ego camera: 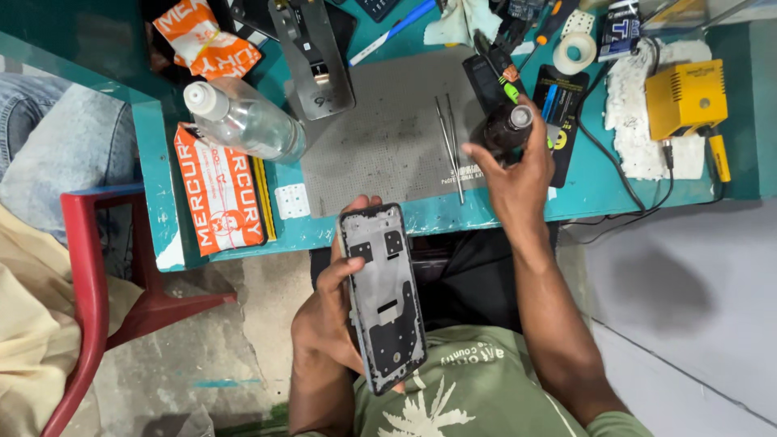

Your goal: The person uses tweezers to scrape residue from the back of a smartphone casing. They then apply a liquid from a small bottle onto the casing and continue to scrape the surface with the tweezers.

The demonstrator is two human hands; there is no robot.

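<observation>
My left hand (330,311) holds a bare phone frame (382,295), grey metal inside a black rim, upright in front of my chest, with the thumb resting on its left edge. My right hand (511,174) reaches over the front edge of the teal workbench (162,202) and grips a small dark bottle (507,127) with a pale cap. A grey work mat (388,137) lies just left of that hand, with thin metal tweezers (450,146) lying on it.
On the bench: a clear plastic bottle (243,121), orange-and-white packets (220,190), a metal plate (313,57), a tape roll (575,53), a yellow box (686,97) with a cable, white cloth (639,146). A red chair (89,275) and another person's knee in jeans (57,129) are at left.
</observation>
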